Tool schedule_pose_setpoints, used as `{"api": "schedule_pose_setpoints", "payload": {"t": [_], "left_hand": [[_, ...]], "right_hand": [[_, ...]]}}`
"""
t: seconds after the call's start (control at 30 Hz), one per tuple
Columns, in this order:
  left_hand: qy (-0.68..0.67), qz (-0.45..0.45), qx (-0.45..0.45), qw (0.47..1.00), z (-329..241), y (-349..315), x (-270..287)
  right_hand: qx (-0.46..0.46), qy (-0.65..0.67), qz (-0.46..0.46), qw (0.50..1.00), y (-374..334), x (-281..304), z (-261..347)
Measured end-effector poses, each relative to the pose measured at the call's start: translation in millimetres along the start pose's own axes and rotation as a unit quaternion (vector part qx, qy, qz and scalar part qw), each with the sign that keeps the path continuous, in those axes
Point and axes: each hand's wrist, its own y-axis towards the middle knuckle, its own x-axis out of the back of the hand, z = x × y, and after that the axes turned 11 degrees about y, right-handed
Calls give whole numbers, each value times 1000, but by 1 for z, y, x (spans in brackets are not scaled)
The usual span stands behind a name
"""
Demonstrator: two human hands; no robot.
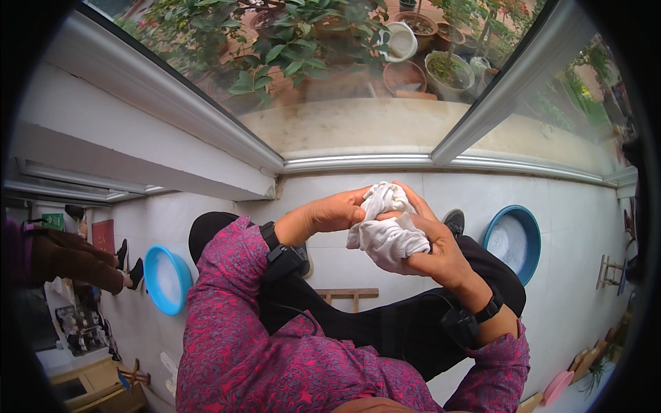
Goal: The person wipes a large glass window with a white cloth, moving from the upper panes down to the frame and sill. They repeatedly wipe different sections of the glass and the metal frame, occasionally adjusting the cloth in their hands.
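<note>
A bunched white cloth [391, 241] is gripped between my two hands, above the tiled floor and in front of my knees. My left hand [337, 210] closes on its upper left side, thumb pressed against the folds. From the right, my right hand [441, 251] wraps around the cloth, with fingers passing across its middle and thumb near its lower edge. The cloth is crumpled and twisted, so its shape cannot be made out. Dark devices are strapped at both wrists.
A light-blue basin [167, 280] stands at left and a darker blue basin [513, 244] at right, both with whitish contents. A wooden stool [350, 294] shows between my legs. Another person's legs [82, 258] are at far left. Window frames [358, 163] run ahead, potted plants beyond.
</note>
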Motion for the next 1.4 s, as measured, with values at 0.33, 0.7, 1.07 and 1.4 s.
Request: {"api": "schedule_pose_setpoints", "payload": {"t": [0.33,0.7,1.07,1.4], "left_hand": [[229,-336,-35,913,35,-9,54],[691,-671,-269,32,-151,-137,93],[695,-714,-78,33,-74,-124,166],[604,-674,140,401,70,-87,201]], "right_hand": [[4,77,-90,993,-5,4,5],[-25,107,-123,986,-12,8,12],[-56,76,-108,990,-2,0,7],[-67,129,-122,982,2,-5,4]]}}
